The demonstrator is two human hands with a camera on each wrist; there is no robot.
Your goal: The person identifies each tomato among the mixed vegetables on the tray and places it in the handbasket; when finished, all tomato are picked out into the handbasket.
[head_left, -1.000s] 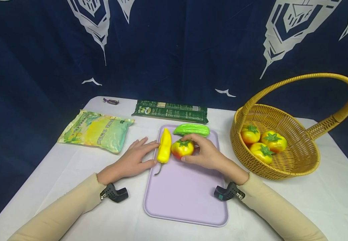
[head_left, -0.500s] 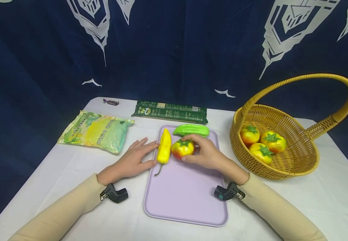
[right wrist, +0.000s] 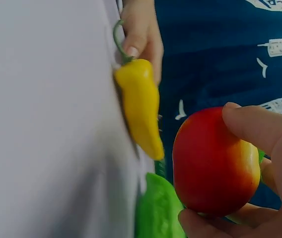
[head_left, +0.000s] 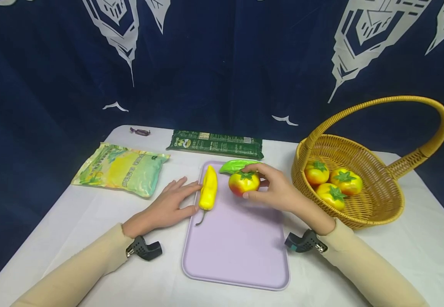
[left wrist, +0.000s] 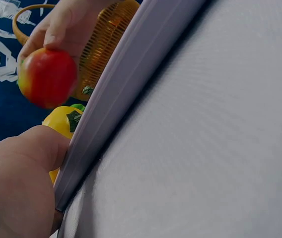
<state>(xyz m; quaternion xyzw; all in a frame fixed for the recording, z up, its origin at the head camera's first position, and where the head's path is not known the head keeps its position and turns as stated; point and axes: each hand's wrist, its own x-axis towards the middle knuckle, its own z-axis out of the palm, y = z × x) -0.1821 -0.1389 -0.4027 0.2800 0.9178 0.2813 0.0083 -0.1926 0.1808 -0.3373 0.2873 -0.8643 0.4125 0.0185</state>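
Note:
My right hand [head_left: 279, 189] grips a yellow-and-red tomato [head_left: 244, 183] with a green leafy top, holding it raised over the upper part of the lilac tray [head_left: 241, 251]. In the right wrist view, thumb and fingers surround the red underside of the tomato [right wrist: 213, 163]. My left hand [head_left: 168, 207] lies at the tray's left edge with fingers fairly straight, its fingertips close beside a yellow pepper [head_left: 208, 189]. Whether they touch the pepper is unclear. Behind the raised tomato, a green bumpy vegetable [head_left: 233, 166] lies partly hidden at the tray's far end.
A wicker basket [head_left: 375, 217] with a tall handle stands to the right, with 3 similar tomatoes [head_left: 346, 181] inside. On the left lies a yellow-green packet [head_left: 126, 170]. A dark green package [head_left: 216, 143] and a wrapped candy [head_left: 140, 131] lie at the back.
My right hand has lifted the tomato off the tray and shifted slightly right, covering more of the green vegetable. The left hand stays in place.

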